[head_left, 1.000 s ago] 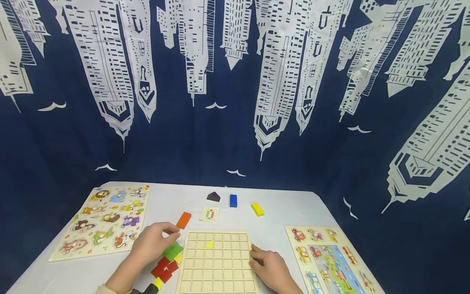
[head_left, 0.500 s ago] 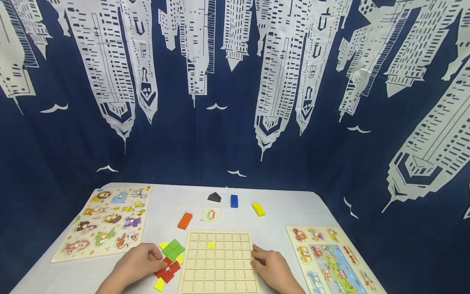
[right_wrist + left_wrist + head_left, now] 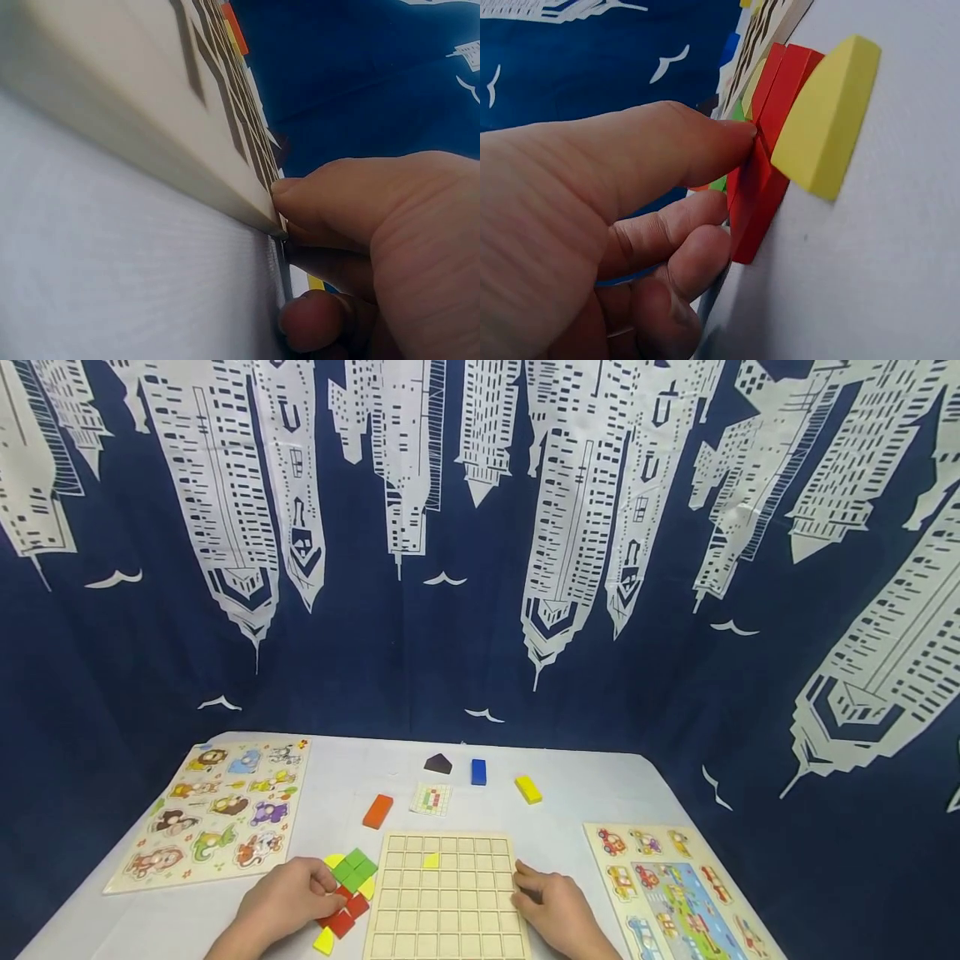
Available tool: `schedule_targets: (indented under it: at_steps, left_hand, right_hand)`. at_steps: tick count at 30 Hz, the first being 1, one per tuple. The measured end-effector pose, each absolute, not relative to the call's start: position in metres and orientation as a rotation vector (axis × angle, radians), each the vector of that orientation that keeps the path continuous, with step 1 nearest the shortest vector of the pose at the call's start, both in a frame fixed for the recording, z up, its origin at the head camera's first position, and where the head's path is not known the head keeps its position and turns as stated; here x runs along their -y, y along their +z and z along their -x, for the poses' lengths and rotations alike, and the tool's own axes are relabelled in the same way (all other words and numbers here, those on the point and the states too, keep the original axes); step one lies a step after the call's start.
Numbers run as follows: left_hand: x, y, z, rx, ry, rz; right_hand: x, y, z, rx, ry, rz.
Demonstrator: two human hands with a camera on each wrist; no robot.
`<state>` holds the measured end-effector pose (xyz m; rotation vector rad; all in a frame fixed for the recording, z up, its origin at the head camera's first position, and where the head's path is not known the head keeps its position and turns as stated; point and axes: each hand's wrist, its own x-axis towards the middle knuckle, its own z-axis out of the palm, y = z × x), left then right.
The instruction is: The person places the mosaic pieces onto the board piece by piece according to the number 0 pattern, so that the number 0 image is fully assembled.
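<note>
Piece selection at a grid board. The left hand lies over the red tiles, which form a loose cluster just beside the left edge of the grid board. As the left wrist view shows, its thumb touches the red and the curled fingertips lie at the cluster's edge; whether this grip has pinched a single tile cannot be told. The right hand grips the board's right edge, thumb uppermost, apparently as a steadying hold. One yellow piece occupies a cell, third from the left in the second row from the far edge; every other cell in view is bare. Green tiles adjoin the red ones on the far side, and a loose yellow quarter-round lies at the near end of the group. Beyond the board, flat on the white surface, is a small pattern card with coloured squares, too small to be read cell by cell; an orange block lies to its left. The step in hand is judged to be the picking of a red tile, early in the filling of the grid. The next move would call for freeing one tile from its neighbours, lifting it, and seating it squarely in a chosen cell while the board is held firm.
</note>
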<state>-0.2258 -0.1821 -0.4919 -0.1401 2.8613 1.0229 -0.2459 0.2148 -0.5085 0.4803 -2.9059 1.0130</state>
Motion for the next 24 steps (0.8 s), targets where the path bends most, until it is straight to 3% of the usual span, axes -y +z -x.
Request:
schedule_targets:
  at_steps: [24]
  left_hand:
    - [0.1783, -0.4896, 0.2243, -2.970, 0.900, 0.024]
  right_hand:
    - [-0.2153, -0.5124, 0.2475, 2.913, 1.031, -0.481]
